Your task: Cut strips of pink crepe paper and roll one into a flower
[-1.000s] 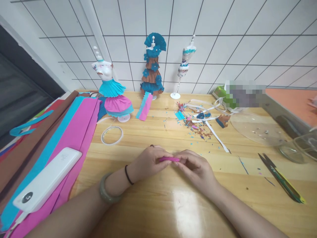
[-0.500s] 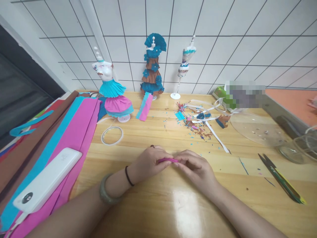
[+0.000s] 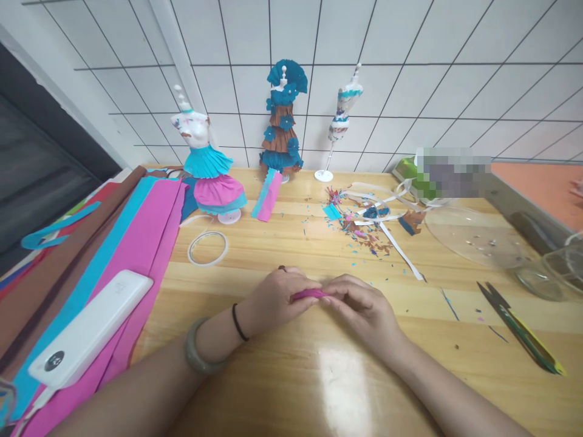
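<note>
Above the middle of the wooden table, my left hand pinches one end of a small pink piece of crepe paper. My right hand grips its other end, the fingertips of both hands almost meeting. Most of the paper is hidden by the fingers. Behind them stands a mannequin in a turquoise and pink paper skirt. Farther back is one in a blue and brown ruffled dress, and to its right a bare mannequin. A pink and turquoise paper strip lies at the dress's foot.
Left are crepe paper sheets with a white power bank on them. A roll of tape lies behind my left hand. Paper scraps cover the back right. Scissors and a clear round plate are at the right.
Both hands keep hold of the pink crepe paper in nearly the same place, with only slight finger movement. The whole view has shifted very slightly.
</note>
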Demonstrator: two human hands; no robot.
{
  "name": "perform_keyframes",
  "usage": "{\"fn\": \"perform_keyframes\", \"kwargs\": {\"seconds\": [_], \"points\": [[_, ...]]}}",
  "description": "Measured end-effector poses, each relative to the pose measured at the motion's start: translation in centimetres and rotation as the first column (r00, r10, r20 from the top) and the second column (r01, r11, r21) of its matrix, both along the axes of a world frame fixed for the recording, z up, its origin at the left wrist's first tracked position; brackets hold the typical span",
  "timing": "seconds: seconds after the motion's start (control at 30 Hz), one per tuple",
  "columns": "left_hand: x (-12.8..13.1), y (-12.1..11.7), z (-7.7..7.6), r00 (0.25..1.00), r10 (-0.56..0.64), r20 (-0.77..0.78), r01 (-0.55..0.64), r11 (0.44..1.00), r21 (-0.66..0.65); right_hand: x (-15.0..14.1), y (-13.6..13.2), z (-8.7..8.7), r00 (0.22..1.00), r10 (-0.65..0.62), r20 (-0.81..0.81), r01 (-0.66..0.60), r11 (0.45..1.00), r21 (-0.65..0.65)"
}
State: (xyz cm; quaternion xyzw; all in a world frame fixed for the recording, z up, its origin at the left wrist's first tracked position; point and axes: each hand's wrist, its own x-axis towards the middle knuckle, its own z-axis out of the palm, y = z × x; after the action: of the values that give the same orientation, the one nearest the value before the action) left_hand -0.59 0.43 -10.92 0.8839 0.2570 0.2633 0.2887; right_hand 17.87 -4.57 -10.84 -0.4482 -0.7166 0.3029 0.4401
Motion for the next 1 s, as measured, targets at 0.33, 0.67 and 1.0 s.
{"fn": "perform_keyframes", "kwargs": {"seconds": [0.33,0.67,1.0], "points": [[0.0,0.0,0.0,1.000,-0.001,0.014,0.001,1.000,0.000,0.0,0.0,-0.3,1.000,-0.008,-0.006,0.007,1.000,-0.014],[-0.1,0.2,-0.3,1.000,-0.006,0.015,0.005,1.000,0.013,0.2,0.0,-0.1,0.995,0.030,0.093,-0.034,0.998,0.043],[-0.1,0.8,-0.3,0.981,0.172,0.093,-0.156,0.975,-0.158,6.3,1.0,3.3,0.447,-0.512,0.733,0.397,0.848,0.351]]}}
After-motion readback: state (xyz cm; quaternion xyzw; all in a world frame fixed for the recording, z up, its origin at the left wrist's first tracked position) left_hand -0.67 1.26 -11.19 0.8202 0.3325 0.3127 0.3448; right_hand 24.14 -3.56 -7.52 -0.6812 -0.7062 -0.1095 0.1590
